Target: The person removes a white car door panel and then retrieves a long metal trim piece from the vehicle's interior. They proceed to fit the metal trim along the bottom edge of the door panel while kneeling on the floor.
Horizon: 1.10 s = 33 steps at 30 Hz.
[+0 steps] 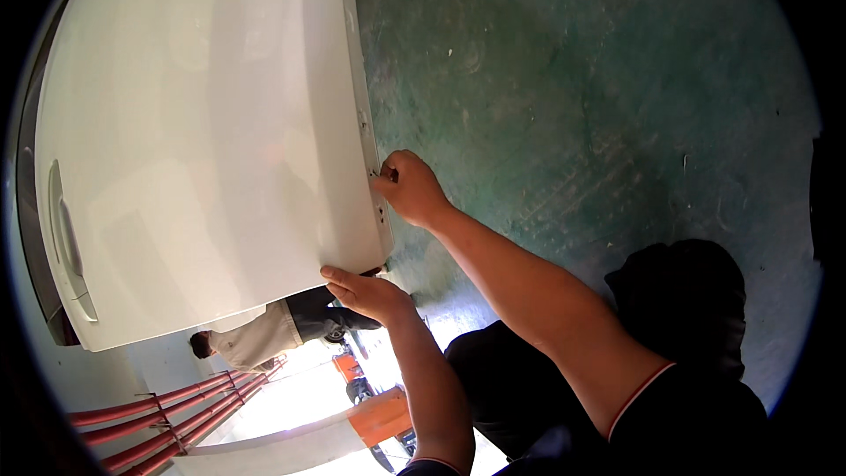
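Note:
A white car door [203, 150] with a handle [66, 234] near its far-left side fills the left half of the view. My left hand [374, 295] grips the door's near corner, the thumb on the outer face and the other fingers partly hidden behind the edge. Farther up, my right hand [414, 189] is closed in a pinch at the narrow flange [363, 115] along the door's right side, which has several small holes. Something small and dark shows between these fingers, too small to name.
A scuffed green floor [564, 106] stretches away to the right. Beyond the door's near edge a person in a light jacket [260, 339] appears sideways. Red pipes [115, 432] run along the lower left, and an orange object [381, 416] stands by my left forearm.

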Available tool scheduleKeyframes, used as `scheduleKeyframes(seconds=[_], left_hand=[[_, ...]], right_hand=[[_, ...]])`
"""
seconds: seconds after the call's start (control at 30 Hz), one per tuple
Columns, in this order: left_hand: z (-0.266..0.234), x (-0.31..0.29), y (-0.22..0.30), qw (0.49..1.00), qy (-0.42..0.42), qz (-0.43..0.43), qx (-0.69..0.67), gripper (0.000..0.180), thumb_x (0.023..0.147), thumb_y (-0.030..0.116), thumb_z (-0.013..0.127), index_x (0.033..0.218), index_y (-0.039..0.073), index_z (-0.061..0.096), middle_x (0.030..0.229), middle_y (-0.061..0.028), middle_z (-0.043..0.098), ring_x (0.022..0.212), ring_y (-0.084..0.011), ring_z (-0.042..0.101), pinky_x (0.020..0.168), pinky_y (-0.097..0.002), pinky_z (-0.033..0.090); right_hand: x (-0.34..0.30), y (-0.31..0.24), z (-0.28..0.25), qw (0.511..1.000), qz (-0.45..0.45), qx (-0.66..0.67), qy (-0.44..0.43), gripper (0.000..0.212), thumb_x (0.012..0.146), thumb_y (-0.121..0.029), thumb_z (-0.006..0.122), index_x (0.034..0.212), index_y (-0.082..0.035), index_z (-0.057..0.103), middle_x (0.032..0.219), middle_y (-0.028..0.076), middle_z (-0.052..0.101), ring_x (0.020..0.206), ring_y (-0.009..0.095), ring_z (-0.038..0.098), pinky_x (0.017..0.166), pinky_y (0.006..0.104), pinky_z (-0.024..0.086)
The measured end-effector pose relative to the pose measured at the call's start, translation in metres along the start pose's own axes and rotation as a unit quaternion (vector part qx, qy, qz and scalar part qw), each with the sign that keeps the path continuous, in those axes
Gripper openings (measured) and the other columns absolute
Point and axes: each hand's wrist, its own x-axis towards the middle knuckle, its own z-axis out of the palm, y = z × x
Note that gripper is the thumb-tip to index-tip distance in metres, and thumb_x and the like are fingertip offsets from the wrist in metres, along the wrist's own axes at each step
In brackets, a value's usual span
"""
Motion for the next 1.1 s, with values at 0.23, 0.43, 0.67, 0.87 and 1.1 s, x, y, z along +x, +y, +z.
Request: scheduleKeyframes(seconds=[0.23, 0.43, 0.67, 0.87, 1.1], left_hand=[[0.004, -0.003, 0.004, 1.000, 0.000, 0.000, -0.009, 0.072, 0.105, 0.060, 0.035, 0.135, -0.003, 0.046, 0.129, -0.0200, 0.056, 0.105, -0.0279, 0.062, 0.074, -0.0363, 0.056], [0.002, -0.001, 0.003, 1.000, 0.011, 0.005, 0.016, 0.071, 0.105, 0.059, 0.034, 0.135, -0.005, 0.046, 0.128, -0.0223, 0.056, 0.104, -0.0303, 0.062, 0.075, -0.0377, 0.057], [0.006, -0.006, 0.010, 1.000, 0.017, -0.015, 0.000, 0.075, 0.105, 0.061, 0.033, 0.140, -0.005, 0.044, 0.129, -0.0217, 0.058, 0.108, -0.0290, 0.062, 0.084, -0.0376, 0.055], [-0.001, -0.002, 0.004, 1.000, 0.005, 0.002, -0.004, 0.069, 0.106, 0.058, 0.034, 0.133, -0.004, 0.048, 0.122, -0.0207, 0.059, 0.099, -0.0285, 0.063, 0.076, -0.0382, 0.055], [0.003, -0.003, 0.006, 1.000, 0.006, -0.003, 0.011, 0.068, 0.106, 0.060, 0.031, 0.127, -0.001, 0.052, 0.109, -0.0160, 0.063, 0.088, -0.0233, 0.061, 0.071, -0.0344, 0.051]], right_hand=[[0.001, 0.009, 0.006, 0.998, -0.043, -0.002, 0.046, 0.017, 0.084, -0.012, 0.069, 0.090, 0.002, 0.061, 0.093, 0.016, 0.062, 0.083, 0.027, 0.062, 0.075, 0.0382, 0.050], [0.000, -0.010, -0.002, 0.998, 0.048, 0.037, -0.006, 0.022, 0.086, -0.014, 0.069, 0.093, 0.003, 0.057, 0.086, 0.015, 0.067, 0.079, 0.024, 0.064, 0.070, 0.0379, 0.050], [0.000, -0.014, -0.010, 0.998, 0.047, 0.023, -0.039, 0.021, 0.086, -0.015, 0.069, 0.089, 0.000, 0.054, 0.079, 0.013, 0.063, 0.073, 0.022, 0.059, 0.067, 0.0377, 0.049], [-0.013, 0.003, -0.005, 0.995, 0.071, 0.030, -0.066, 0.021, 0.084, -0.016, 0.067, 0.090, 0.000, 0.054, 0.079, 0.013, 0.064, 0.072, 0.023, 0.060, 0.067, 0.0389, 0.049], [-0.015, 0.018, -0.010, 0.994, 0.068, 0.074, -0.042, 0.024, 0.088, -0.013, 0.065, 0.108, 0.000, 0.060, 0.091, 0.010, 0.067, 0.082, 0.018, 0.063, 0.073, 0.0345, 0.051]])
